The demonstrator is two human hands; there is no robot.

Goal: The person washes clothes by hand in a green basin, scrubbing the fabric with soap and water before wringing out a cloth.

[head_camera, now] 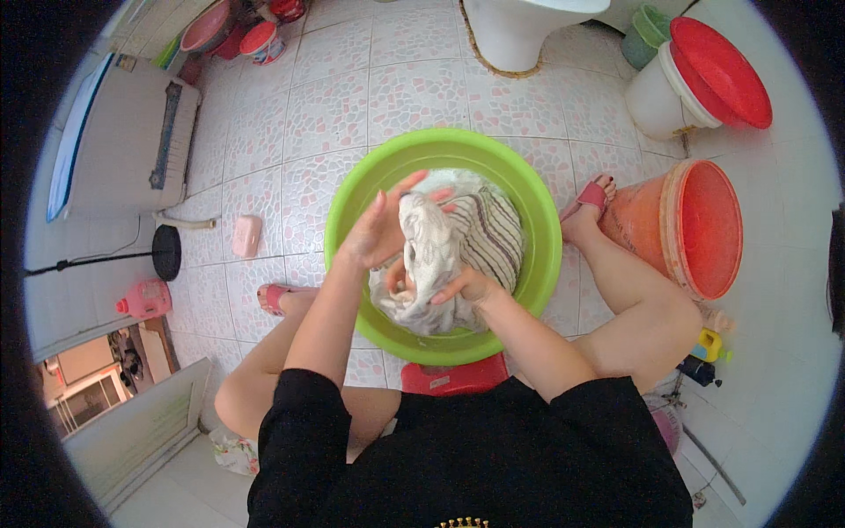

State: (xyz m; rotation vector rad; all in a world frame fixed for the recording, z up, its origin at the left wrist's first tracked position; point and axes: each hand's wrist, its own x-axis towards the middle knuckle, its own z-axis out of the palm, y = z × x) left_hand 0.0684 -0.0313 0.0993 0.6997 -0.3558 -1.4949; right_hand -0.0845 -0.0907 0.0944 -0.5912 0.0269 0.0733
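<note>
A lime-green plastic basin [343, 191] stands on the floor between my feet. A wet, pale cloth with dark stripes [492, 231] is bunched inside it, with whitish suds at its far side. My right hand [472, 288] grips a raised, twisted fold of this cloth near its lower part, thumb on top and fingertips showing at the fold's left side. My left hand [383, 228] is spread at the upper left of the fold. Its thumb stands apart, and some fingers pass behind the cloth.
A pink soap bar [247, 236] lies on the tiled floor at left, near a washing machine [125, 132]. An orange bucket [643, 214] is beside my right leg. Farther off are a white bucket [650, 99] with a red lid and a toilet base [518, 33]. A red stool [455, 376] is under me.
</note>
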